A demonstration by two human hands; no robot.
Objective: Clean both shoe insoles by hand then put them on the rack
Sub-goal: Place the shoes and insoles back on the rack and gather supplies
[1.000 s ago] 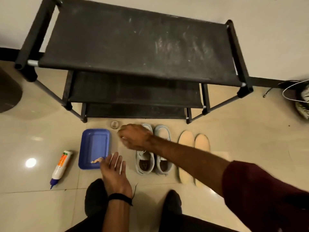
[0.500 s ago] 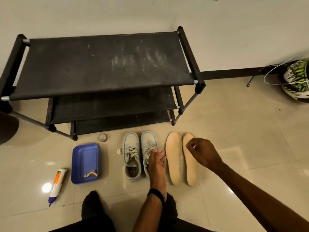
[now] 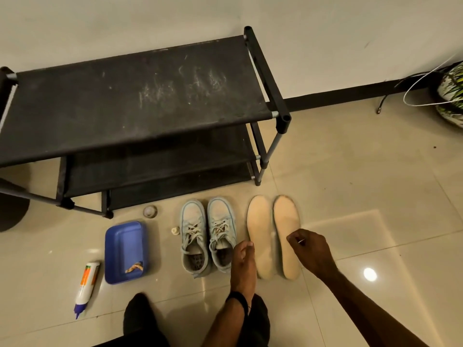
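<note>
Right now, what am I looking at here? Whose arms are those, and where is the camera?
The camera sits on a person's head and looks down, so the arms are that person's own. There is no robot, just two bare hands.

On the shiny beige tiled floor stands a black three-shelf shoe rack. In front of it lie a pair of pale blue lace-up sneakers and, beside them, two flat tan shoe insoles. Further left are a blue plastic tray and a white bottle with an orange label and purple cap.

The left hand hovers near the insoles, holding nothing I can see. The right hand is over the right insole with fingers curled; something small and pale seems pinched there, too tiny to name.
</note>
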